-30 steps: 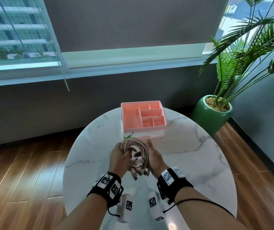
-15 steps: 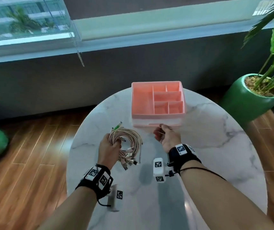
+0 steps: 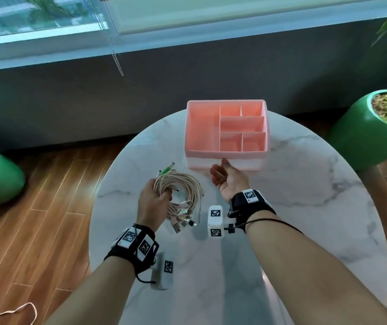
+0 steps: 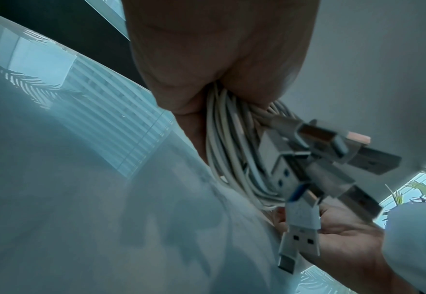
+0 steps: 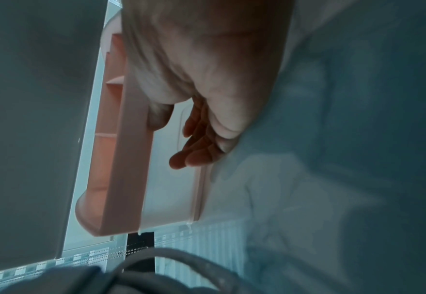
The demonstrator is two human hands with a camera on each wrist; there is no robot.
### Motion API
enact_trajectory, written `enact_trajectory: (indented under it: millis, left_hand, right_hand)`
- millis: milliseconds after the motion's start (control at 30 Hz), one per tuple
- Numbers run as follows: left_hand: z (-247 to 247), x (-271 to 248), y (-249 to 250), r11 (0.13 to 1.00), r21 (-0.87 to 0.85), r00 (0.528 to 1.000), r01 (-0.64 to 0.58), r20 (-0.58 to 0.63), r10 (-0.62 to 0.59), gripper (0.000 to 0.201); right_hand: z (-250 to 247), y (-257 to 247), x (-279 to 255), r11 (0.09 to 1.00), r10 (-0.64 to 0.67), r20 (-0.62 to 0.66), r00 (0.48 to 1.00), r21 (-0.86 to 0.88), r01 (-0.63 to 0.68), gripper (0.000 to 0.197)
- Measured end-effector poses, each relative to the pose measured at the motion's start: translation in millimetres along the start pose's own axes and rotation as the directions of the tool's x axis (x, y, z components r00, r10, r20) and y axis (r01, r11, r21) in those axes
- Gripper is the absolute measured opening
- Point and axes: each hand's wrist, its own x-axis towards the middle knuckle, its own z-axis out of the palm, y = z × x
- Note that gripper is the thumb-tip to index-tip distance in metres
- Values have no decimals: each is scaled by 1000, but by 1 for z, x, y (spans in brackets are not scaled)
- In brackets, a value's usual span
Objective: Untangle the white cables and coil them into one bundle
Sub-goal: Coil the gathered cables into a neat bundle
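A coiled bundle of white cables (image 3: 183, 191) hangs just above the marble table, and my left hand (image 3: 153, 202) grips its left side. Several USB plugs (image 3: 184, 220) dangle from the bundle's near end; a green-tipped plug (image 3: 165, 170) sticks out at the far end. In the left wrist view the cable strands (image 4: 229, 151) run out from under my curled fingers, with the plugs (image 4: 304, 218) hanging below. My right hand (image 3: 226, 178) is empty, palm turned inward, fingers relaxed, just in front of the pink organizer. In the right wrist view its fingers (image 5: 199, 143) hover beside the organizer's front wall.
A pink organizer box (image 3: 226, 152) with several empty compartments stands at the round marble table's (image 3: 305, 207) far middle. Green plant pots (image 3: 370, 130) stand on the wooden floor at right and left. A loose white cord (image 3: 7, 311) lies on the floor at bottom left.
My right hand let go of the bundle and moved right, toward the organizer's front. The left hand keeps the bundle and shifted slightly left. The head view tilted down.
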Motion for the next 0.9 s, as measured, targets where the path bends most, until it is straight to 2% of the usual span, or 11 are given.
enact_trajectory:
  millis: [367,667,767,900]
  left_hand:
    - [-17,5,2,999,-49,999,-24,-39,23,12]
    - [-26,8,1,998,-56,999,-1,-35,-1,11]
    - [-29,9,-1,998,-60,1000,9,-25,-11,10]
    - [-33,8,-3,998,-56,1000,12,-20,-13,9]
  right_hand:
    - [2,16,6,989,-134,-59,989,59,138,21]
    - [5,22,5,989,-134,-51,990,61,137,16]
    - [9,24,6,984,-142,-94,985,93,151,13]
    - [12,24,10,984,-149,-163,975,71,162,20]
